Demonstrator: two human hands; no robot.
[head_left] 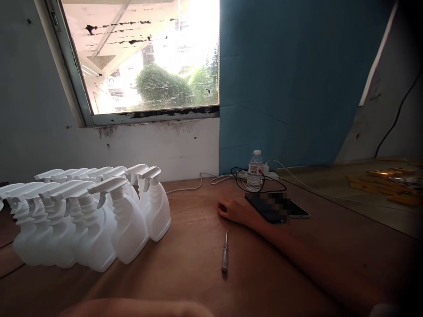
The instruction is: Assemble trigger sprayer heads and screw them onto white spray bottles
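My right hand (238, 211) lies on the brown wooden table (191, 273), arm stretched across from the lower right, fingers curled loosely with nothing in them. It rests just left of a dark phone (276, 207). A small screwdriver (225, 252) with a clear handle lies on the table a little nearer to me than the hand, not touched. At the bottom edge a blurred strip of my left forearm (139, 307) shows; the left hand itself is out of view. Several white trigger spray bottles (99, 220) stand in rows at the left.
A small water bottle (254, 176) stands at the back by black and white cables (211, 179) and a white plug. Behind are a window (142, 57), a grey wall and a blue panel (291, 79). Yellow items (393, 182) lie on a surface at far right.
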